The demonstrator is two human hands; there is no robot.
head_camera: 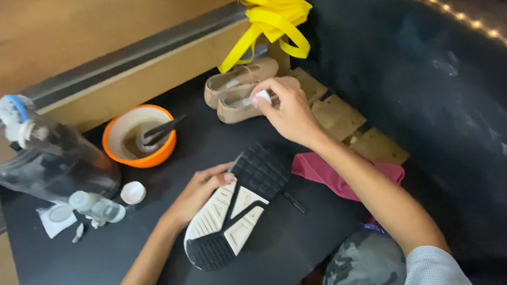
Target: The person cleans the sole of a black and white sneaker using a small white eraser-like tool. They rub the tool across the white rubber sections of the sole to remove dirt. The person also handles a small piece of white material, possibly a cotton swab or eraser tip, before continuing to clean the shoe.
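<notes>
Sneaker [237, 206], turned sole-up with its black and white tread facing the camera, lay on the dark tabletop [66, 274] and serves as the landmark for everything else. Left hand [200, 191] rested against the sneaker's left edge, fingers curled around its side and holding it steady. Right hand [287, 113] was raised beyond the sneaker's toe end, fingertips pinched shut on a small white piece [262, 97] whose kind I could not tell. Just past that hand, farther from the sneaker, a pair of tan shoes [238, 87] sat side by side, with a yellow bag [275, 22] behind them. A crimson cloth [327, 176] lay just right of the sneaker. Up and to the left of the sneaker stood an orange bowl [140, 135] holding a dark brush. Further left lay a clear plastic bottle [46, 157], a small white bottle [97, 207] and a white cap [133, 192].
</notes>
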